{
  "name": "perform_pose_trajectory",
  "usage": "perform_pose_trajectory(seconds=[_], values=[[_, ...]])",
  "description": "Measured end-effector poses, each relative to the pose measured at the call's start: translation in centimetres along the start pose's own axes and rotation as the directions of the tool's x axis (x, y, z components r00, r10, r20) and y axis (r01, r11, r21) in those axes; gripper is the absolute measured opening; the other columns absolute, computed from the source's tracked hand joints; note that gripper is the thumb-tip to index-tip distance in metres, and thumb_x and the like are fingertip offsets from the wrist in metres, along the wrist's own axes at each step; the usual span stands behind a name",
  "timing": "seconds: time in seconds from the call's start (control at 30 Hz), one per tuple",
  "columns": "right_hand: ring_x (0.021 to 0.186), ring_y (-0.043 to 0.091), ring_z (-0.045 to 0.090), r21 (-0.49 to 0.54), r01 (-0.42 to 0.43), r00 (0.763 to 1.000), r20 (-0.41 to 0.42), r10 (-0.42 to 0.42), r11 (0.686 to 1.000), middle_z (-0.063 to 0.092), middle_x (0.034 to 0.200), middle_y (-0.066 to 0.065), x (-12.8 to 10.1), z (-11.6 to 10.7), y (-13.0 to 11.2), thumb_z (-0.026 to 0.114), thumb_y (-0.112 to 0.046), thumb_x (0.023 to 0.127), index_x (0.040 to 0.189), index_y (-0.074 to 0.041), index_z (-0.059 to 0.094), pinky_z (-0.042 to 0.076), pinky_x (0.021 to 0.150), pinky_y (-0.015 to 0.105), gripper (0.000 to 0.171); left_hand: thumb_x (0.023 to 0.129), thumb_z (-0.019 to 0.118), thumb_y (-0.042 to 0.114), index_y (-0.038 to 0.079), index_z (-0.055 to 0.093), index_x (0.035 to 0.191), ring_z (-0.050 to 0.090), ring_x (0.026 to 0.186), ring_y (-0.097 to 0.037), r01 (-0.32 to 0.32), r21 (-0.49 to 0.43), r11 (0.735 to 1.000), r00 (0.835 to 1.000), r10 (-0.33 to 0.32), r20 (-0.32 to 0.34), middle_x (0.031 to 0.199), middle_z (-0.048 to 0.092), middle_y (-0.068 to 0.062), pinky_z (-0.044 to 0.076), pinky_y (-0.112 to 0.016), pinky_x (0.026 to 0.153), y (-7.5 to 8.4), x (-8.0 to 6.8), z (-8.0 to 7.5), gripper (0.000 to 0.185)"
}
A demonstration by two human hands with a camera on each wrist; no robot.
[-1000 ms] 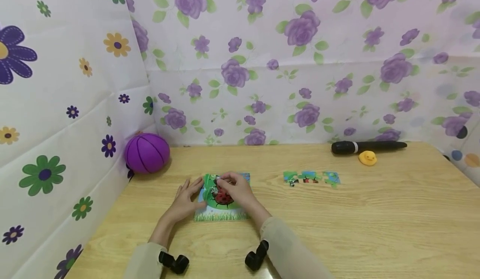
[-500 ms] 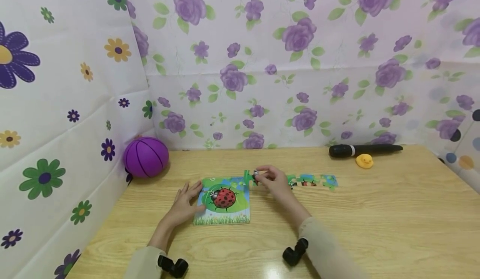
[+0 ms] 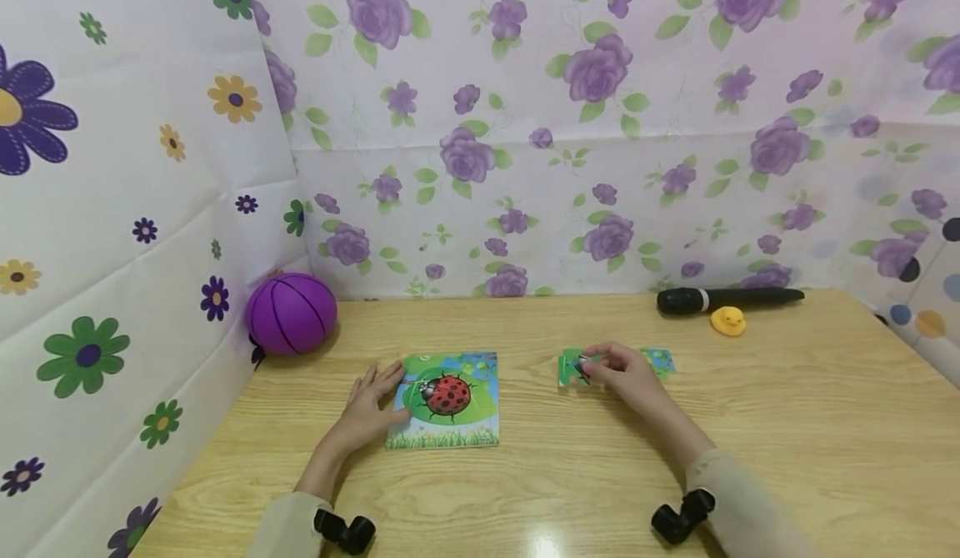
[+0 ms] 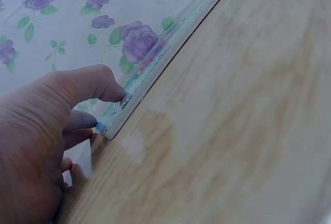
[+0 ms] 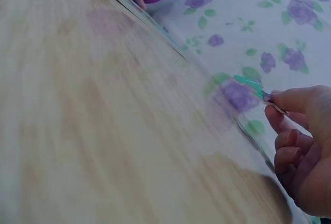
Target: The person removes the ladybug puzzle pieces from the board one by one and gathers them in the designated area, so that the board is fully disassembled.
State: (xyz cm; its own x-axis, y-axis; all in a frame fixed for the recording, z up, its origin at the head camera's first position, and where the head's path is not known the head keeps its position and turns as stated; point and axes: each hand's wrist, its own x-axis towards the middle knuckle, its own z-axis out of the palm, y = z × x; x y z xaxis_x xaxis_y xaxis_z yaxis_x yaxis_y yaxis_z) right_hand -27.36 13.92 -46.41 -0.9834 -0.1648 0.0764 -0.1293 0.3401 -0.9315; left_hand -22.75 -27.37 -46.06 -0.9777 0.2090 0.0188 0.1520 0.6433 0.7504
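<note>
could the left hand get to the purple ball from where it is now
Probably yes. The left hand rests at the left edge of the flat ladybird puzzle board, and only bare wooden table lies between it and the round purple ball.

Green puzzle piece (image 3: 573, 367) being pinched at right fingertips (image 3: 600, 364); ladybug puzzle board (image 3: 447, 399) lying flat, touching left fingers (image 3: 388, 377).

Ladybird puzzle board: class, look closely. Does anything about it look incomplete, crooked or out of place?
The ladybird puzzle board lies flat and square on the table, steadied by the left hand. Some pieces are out of it: the right hand pinches a green puzzle piece beside other loose pieces. Nothing looks damaged.
</note>
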Motion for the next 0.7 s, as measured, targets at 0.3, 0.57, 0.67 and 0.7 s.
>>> perform_pose_trajectory(seconds=[0.3,0.57,0.67,0.7], values=[[0.062,0.007,0.048,-0.028,0.005,0.998,0.066,-0.003,1.0,0.061,0.072,0.0,-0.65,-1.05,0.91,0.067,-0.023,0.092,0.119,0.002,0.065,0.044,0.057,0.021,0.037,0.085,0.069,0.018,-0.003,0.031,0.15,-0.007,0.151,-0.043,0.002,0.009,1.0,1.0,-0.002,-0.007,0.163,0.021,-0.015,-0.013,-0.058,0.121,-0.01,0.01,0.04,0.078],[0.056,0.007,0.041,-0.113,-0.025,0.998,0.052,0.031,0.993,0.048,0.064,-0.003,-0.5,-0.87,0.85,0.07,-0.022,0.089,0.108,0.003,0.061,0.038,0.053,0.02,0.032,0.086,0.07,0.02,-0.003,0.032,0.15,-0.007,0.151,-0.044,-0.009,0.017,1.0,1.0,0.009,-0.012,0.162,0.021,-0.016,-0.012,-0.06,0.121,-0.05,-0.07,-0.02,0.078],[0.055,0.008,0.041,-0.142,-0.024,0.998,0.055,0.032,0.99,0.048,0.062,-0.003,-0.55,-0.88,0.79,0.07,-0.02,0.089,0.099,0.001,0.061,0.038,0.053,0.021,0.025,0.086,0.07,0.02,-0.003,0.032,0.15,-0.007,0.151,-0.044,-0.004,0.013,1.0,1.0,0.004,-0.009,0.163,0.021,-0.016,-0.013,-0.06,0.121,-0.01,-0.01,-0.02,0.078],[0.055,0.008,0.042,-0.154,-0.022,0.998,0.056,0.031,0.988,0.049,0.062,-0.003,-0.57,-0.88,0.76,0.07,-0.018,0.088,0.097,0.0,0.062,0.038,0.053,0.021,0.022,0.086,0.071,0.019,-0.003,0.032,0.15,-0.007,0.151,-0.044,-0.001,0.013,1.0,1.0,0.001,-0.009,0.163,0.021,-0.016,-0.013,-0.06,0.121,0.03,0.01,-0.02,0.078]])
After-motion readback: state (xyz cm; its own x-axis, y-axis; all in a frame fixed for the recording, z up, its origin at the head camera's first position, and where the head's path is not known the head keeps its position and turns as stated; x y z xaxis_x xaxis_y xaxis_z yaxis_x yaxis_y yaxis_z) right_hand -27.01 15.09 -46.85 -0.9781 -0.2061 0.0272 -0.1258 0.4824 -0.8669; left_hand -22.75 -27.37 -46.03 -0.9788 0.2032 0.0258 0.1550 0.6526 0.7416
